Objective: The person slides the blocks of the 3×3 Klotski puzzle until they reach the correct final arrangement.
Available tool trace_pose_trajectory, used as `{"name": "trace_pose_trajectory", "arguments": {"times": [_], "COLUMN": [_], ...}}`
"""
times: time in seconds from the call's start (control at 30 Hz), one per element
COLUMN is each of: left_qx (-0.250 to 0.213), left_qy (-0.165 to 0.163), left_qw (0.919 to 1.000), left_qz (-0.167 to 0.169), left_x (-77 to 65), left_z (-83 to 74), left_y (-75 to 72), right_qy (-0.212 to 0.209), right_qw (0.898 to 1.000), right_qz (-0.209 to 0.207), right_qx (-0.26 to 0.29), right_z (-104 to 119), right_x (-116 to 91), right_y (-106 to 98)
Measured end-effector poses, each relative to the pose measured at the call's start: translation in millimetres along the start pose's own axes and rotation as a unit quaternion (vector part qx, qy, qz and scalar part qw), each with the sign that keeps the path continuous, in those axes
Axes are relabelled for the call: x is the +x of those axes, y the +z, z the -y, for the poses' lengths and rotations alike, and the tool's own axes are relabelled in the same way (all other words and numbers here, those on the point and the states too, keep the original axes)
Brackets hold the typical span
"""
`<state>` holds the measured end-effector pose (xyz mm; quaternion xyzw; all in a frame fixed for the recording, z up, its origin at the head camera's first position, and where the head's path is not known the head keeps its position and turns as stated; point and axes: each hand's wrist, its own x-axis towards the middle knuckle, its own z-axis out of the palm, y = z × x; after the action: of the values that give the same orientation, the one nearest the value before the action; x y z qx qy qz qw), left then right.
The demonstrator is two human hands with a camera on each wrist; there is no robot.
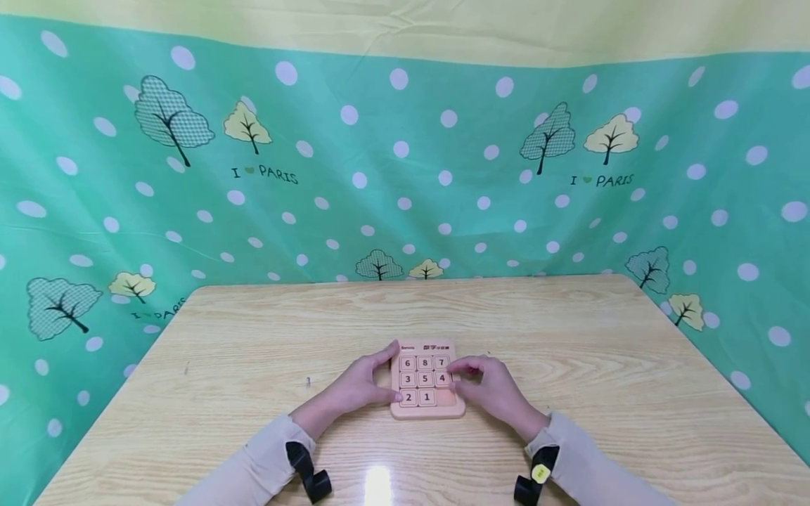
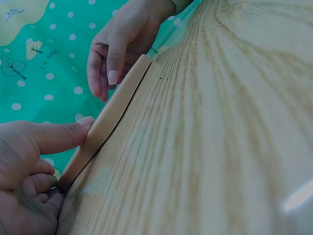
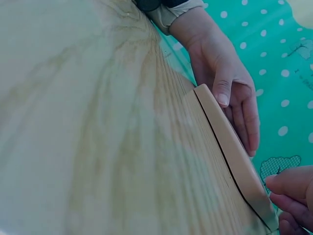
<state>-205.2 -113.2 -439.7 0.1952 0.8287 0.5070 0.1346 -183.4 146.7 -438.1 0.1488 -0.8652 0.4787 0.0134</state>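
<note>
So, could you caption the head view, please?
Left hand holds a number puzzle; right hand is at its right edge.

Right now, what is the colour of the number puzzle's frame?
The puzzle's frame is light pinkish beige, seen best in the head view.

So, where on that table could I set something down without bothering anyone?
Bare table lies behind the number puzzle, up to the curtain; left of the left fingers; and right of the right fingers. Between the sleeves, before the puzzle, is another free patch. It's crowded at the puzzle, with fingers at both sides; only its lower-right slot is vacant.
</note>
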Motion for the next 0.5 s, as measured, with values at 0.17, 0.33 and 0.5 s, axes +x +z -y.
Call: {"name": "trace_pose_trajectory", "arguments": {"times": [0.17,0.33,0.5], "left_qx": [-0.007,-0.001,0.004], "left_qy": [0.003,0.001,0.002], "left_qw": [1.0,1.0,1.0], "left_qz": [-0.001,0.001,0.004], "left_x": [-1.2,0.4,0.3], "left_z": [-1.9,0.6,1.3], "left_y": [-0.6,-1.1,-1.4], "right_qy": [0.001,-0.001,-0.004], "right_qw": [1.0,1.0,1.0], "right_qz": [0.002,0.002,0.015], "right_qx": [0.008,0.011,0.021], "right_z": [-3.5,-5.8,-8.3], "right_x": [1.6,2.3,1.4], "right_y": [0.4,0.9,1.2]}}
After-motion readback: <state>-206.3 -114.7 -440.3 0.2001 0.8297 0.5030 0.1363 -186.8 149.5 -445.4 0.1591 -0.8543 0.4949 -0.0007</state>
